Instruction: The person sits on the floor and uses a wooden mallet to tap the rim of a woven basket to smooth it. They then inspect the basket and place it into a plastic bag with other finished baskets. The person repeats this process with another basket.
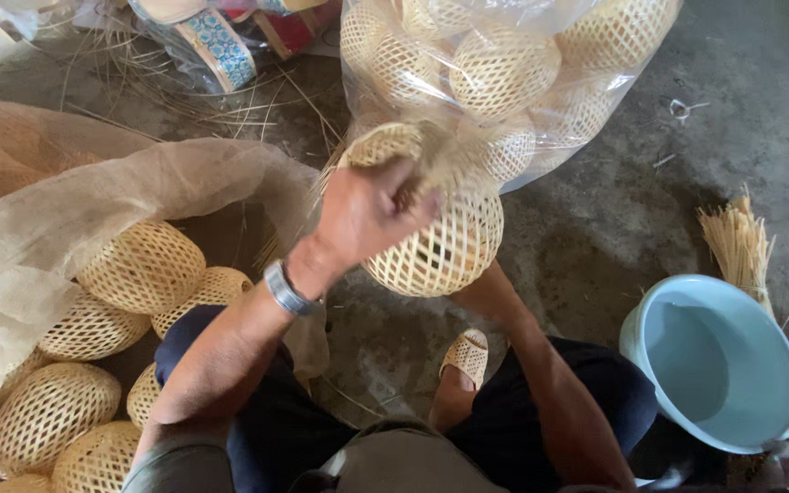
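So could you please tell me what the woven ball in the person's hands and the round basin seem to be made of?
The woven ball looks like thin bamboo or rattan strips: pale tan, matte, in an open lattice with loose strip ends by the left hand. The basin looks like plastic: even light blue, smooth, with a soft sheen and a rolled rim.
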